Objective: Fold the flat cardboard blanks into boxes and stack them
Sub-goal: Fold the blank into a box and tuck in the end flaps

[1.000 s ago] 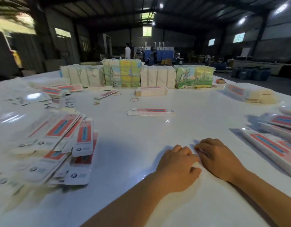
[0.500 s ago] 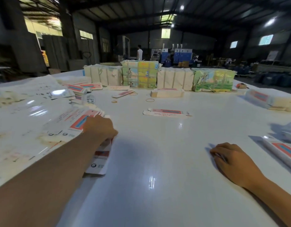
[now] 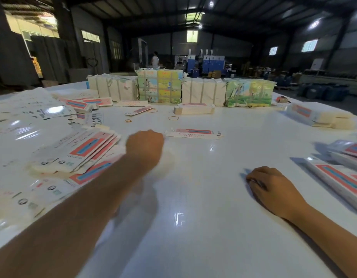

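Table [image 3: 193, 197] white, glossy, smooth; cardboard blanks [image 3: 79, 151] printed, slight sheen; rubber bands [image 3: 173, 118].

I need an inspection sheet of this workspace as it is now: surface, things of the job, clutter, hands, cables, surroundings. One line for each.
Surface: white glossy table, reflecting lamps.
Job's things: fanned pile of flat blanks at left; single blank mid-table; finished boxes at right.
Clutter: rubber bands; wrapped bundles along far edge.
Hands: left hand blurred, beside the pile, grip unclear; right hand rests on the table, fingers curled.
Cables: nothing seen.
Surroundings: dim warehouse, person far behind.
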